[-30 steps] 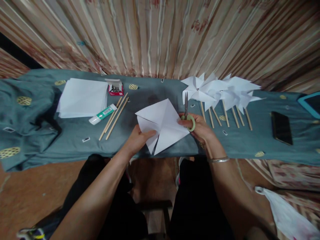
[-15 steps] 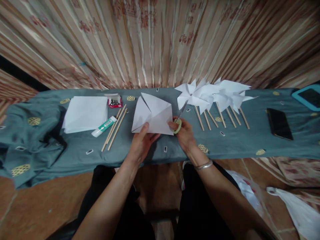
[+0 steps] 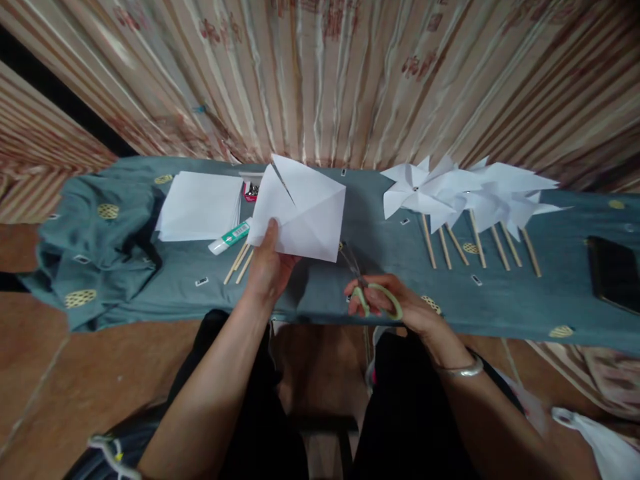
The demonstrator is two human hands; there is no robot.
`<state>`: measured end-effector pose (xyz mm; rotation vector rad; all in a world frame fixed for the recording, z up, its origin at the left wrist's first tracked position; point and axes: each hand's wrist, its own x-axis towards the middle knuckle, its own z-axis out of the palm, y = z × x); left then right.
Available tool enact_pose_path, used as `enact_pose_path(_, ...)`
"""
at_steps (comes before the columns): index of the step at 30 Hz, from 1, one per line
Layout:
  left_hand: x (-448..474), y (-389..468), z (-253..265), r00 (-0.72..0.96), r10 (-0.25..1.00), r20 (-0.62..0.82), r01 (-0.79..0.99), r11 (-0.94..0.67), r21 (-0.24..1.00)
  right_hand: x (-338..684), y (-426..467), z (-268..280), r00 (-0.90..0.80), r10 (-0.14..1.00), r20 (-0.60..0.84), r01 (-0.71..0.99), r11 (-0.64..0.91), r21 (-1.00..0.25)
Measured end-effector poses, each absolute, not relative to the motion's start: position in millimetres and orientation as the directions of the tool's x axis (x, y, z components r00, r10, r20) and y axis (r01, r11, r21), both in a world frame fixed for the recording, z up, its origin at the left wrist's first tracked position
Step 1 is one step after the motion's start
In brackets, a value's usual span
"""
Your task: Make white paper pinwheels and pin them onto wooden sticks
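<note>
My left hand point(image 3: 273, 270) grips a white square of paper point(image 3: 313, 213) by its lower left part, thumb on top and fingers underneath. Crease lines run across the sheet, and a cut slit runs inward from its upper left corner. To the right of the paper and apart from it, my right hand point(image 3: 385, 300) holds scissors point(image 3: 363, 283) with pale green handles. The blades point up and to the left, toward the paper's lower right corner. Partly behind the sheet are a red box of metal pins point(image 3: 251, 191) and wooden sticks point(image 3: 236, 264).
A stack of white paper point(image 3: 203, 207) lies at the left beside a green-and-white glue tube point(image 3: 230, 237). Several white paper pinwheels point(image 3: 450, 193) on sticks lie at the right. Farther right is a black phone point(image 3: 614, 272). A curtain point(image 3: 320, 87) hangs behind the cloth-covered table point(image 3: 310, 300).
My right hand has drawn away from the paper's right edge, down and to the right, with the scissors turned blades up-left. My left hand holds the paper slightly higher and farther left.
</note>
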<state>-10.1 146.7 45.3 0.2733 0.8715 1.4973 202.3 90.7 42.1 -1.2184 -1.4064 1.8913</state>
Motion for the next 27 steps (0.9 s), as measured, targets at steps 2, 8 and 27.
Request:
enact_pose_path(2, -9.6, 145.8, 43.2, -0.143, 0.935, -0.325, -0.740, 0.117, 0.662, 200.7, 87.3, 41.1, -0.539, 0.766, -0.351, 0.123, -0.340, -0.932)
enact_pose_path(8, -3.5, 141.9, 40.1, -0.123, 0.942, -0.312, -0.709, 0.137, 0.692, 193.4, 86.7, 34.2, -0.562, 0.773, -0.294, 0.082, -0.303, -0.950)
enact_pose_path(27, -1.7, 139.6, 41.2, -0.110, 0.934, -0.341, -0.694, 0.173, 0.699, 190.0, 89.8, 34.0, -0.553, 0.778, -0.299, 0.124, -0.278, -0.953)
